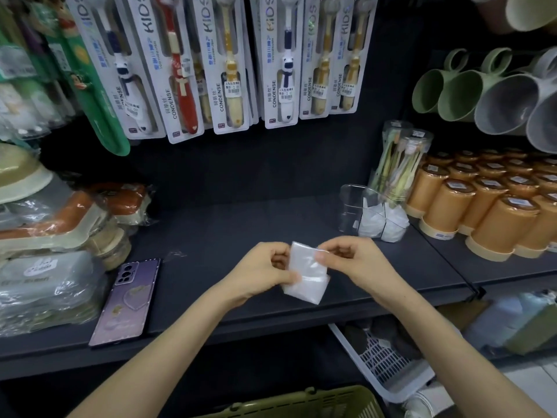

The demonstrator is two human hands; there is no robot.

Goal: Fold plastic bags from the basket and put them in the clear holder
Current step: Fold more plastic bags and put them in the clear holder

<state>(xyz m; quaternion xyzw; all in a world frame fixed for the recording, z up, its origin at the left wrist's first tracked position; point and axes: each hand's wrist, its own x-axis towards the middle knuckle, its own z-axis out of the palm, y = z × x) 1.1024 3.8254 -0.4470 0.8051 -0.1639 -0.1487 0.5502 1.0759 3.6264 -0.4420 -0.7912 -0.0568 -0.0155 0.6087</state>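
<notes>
Plastic of the thin, milky sort is in hand; where is the plastic bag [306, 274] held just now?

Above the front edge of the shelf [229, 236], about midway along it, it is held up between both hands. Its left edge is pinched by the left hand [265, 268], the thumb laid on the film; its top right corner is pinched by the fingertips of the right hand [351, 259]. It is judged to be folded down to a small packet already.

How may it be expected to handle?

Very light, limp and slippery, it is judged; no fold will be kept unless it is pinched. A hold at the folded edges and corners is advised, so that the layers are not let slide apart. No breakage is to be feared.

And where is it to be put?

The clear holder [370, 212] is set toward the right end of the shelf, just beside the orange cups [488, 212]; white folded bags are seen in it. An olive basket [301, 402] is glimpsed below the shelf's front edge; its contents cannot be made out.

Can any writing be read?

"KIDS", "CONDENSE" and "TOOTHBRUSH" are printed on the toothbrush packs [229, 70] hung above the shelf's back edge; the price stickers are too small to be read
</notes>
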